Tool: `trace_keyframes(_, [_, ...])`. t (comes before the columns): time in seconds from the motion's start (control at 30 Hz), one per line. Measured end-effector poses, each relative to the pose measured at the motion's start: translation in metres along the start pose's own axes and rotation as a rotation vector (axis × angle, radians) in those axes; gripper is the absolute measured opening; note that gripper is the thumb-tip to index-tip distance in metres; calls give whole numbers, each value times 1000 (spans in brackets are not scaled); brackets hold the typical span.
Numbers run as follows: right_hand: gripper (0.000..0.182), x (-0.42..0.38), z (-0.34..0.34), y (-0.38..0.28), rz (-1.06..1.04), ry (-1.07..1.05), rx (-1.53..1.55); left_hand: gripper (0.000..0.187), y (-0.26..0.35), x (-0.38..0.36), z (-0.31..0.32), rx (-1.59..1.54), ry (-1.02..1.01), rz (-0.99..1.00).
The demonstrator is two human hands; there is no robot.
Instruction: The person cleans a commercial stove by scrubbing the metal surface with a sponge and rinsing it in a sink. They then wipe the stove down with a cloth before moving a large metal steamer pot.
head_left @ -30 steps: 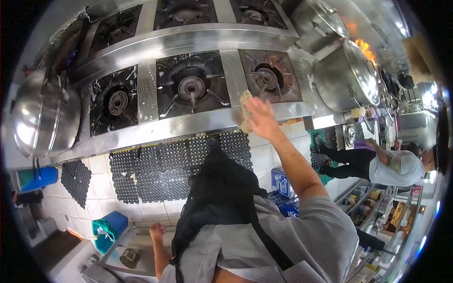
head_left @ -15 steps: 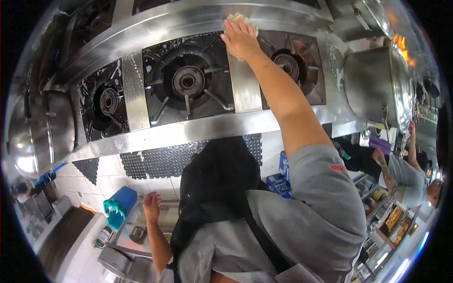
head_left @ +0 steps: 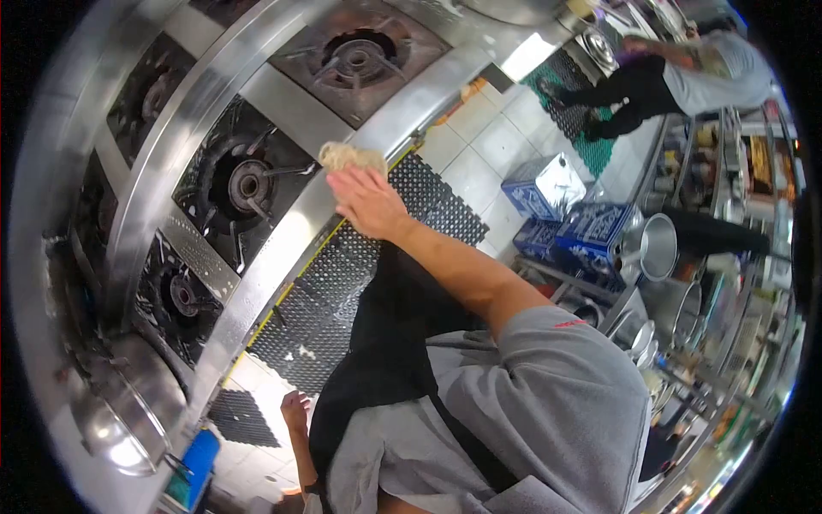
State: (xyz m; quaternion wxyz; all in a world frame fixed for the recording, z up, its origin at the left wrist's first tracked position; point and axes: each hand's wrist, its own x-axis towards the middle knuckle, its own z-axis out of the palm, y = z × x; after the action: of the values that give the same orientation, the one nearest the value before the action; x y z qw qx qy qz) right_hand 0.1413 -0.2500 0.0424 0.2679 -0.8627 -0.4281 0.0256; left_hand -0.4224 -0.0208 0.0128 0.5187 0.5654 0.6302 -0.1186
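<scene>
My right hand (head_left: 366,201) lies flat on a beige cloth (head_left: 349,156), pressing it against the front steel rail of the gas range (head_left: 282,236), just below the middle burner (head_left: 247,182). My arm reaches out over my grey shirt and black apron. My left hand (head_left: 296,409) hangs low beside my hip, fingers loosely curled, holding nothing.
Black rubber mats (head_left: 330,283) cover the tiled floor along the range. Blue crates (head_left: 591,230) and steel pots (head_left: 658,247) stand to the right. Another person (head_left: 685,73) in a grey shirt bends over at the top right. A large steel lid (head_left: 128,424) rests at the lower left.
My right hand has drawn the cloth from the strip between the burners back to the front rail. The view has tilted and swung, so the range now runs diagonally.
</scene>
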Motion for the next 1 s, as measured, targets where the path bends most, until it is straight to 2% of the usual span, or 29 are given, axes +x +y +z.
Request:
trace_keyframes(0.03, [69,-4,1,8,21,24,5,24,6,1,-16,40,21,31])
trace_keyframes(0.07, [68,0,0,20,218,171,-31,27,8,8,-34,-2,60,-4])
trace_keyframes(0.1, [66,8,-4,36,412,316,-65,27,11,15,-55,350,-1,381])
trace_keyframes(0.17, [65,31,-25,78,567,507,-35,27,-1,38,-84,223,-32,461])
trace_keyframes(0.23, [69,46,-33,140,560,649,-70,26,40,-3,-66,9,113,262])
trace_keyframes(0.27, [74,53,-44,165,622,692,-51,24,63,-23,-61,252,33,373])
trace_keyframes(0.3, [79,60,-57,190,684,729,-34,20,61,-25,-51,67,20,302])
trace_keyframes(0.37, [82,75,-61,246,742,936,100,18,54,-36,-29,-99,56,3])
trace_keyframes(0.43, [85,79,-75,263,896,889,179,19,70,-62,-4,378,-151,358])
trace_keyframes(0.5, [84,77,-62,263,882,896,219,21,69,-79,18,-70,-131,76])
trace_keyframes(0.53, [83,80,-53,259,858,928,248,23,67,-88,28,-117,-101,145])
trace_keyframes(0.57, [83,84,-46,242,842,915,250,23,65,-85,31,-136,-94,138])
trace_keyframes(0.67, [79,72,3,137,876,901,369,27,53,-80,40,212,-46,65])
trace_keyframes(0.7, [77,66,28,97,852,889,361,28,30,-67,34,119,-90,92])
trace_keyframes(0.83, [85,49,132,-78,824,822,437,26,-1,-66,33,19,-56,158])
trace_keyframes(0.9, [89,42,178,-166,900,695,489,25,-30,-70,18,-41,-33,186])
trace_keyframes(0.97, [95,33,204,-252,913,601,638,23,-57,-85,-3,-16,8,313])
trace_keyframes(1.0, [97,30,225,-293,918,555,683,24,-105,-71,-13,-270,50,154])
